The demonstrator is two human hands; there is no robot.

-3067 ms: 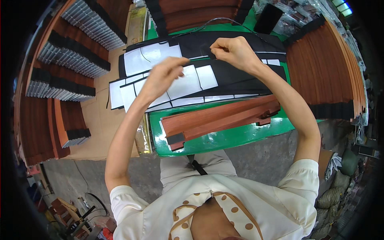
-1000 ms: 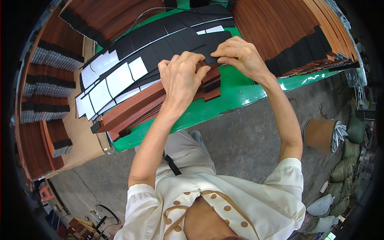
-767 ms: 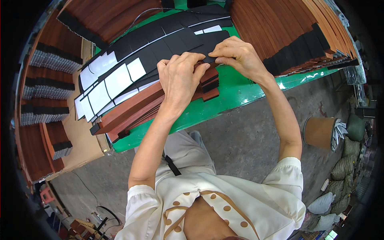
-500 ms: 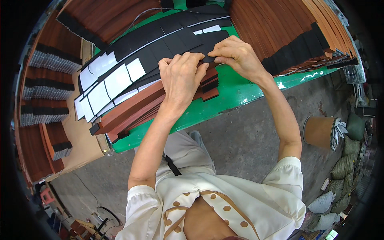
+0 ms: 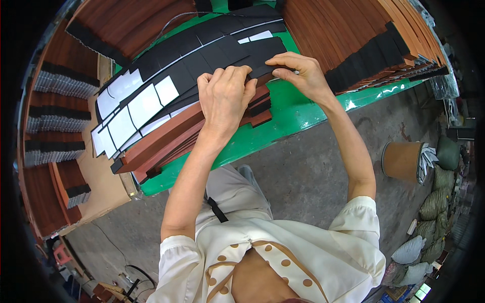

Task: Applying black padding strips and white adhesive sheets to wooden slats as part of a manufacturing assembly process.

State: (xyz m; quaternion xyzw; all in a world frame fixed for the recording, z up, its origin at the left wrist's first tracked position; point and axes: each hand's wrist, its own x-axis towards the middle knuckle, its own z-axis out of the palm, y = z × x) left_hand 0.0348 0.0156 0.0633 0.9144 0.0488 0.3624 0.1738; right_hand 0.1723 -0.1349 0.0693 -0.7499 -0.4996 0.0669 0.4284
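Our reddish-brown strip [image 5: 162,135] slants over the green desk [image 5: 293,117], with our left grip [image 5: 224,98] wrapped around its right part. Our right grip [image 5: 302,76] is narrow beside a black piece [image 5: 259,69]; whether it pinches that, we cannot tell. Uneven pressure could skew the piece. Beyond, a brown bin [image 5: 400,159] holds pale strips [image 5: 427,157].

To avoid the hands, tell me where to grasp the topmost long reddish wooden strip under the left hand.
Probably take the strip by its black-tipped left end, from the left: that narrow end lies uncovered, while the left hand covers the strip further right.
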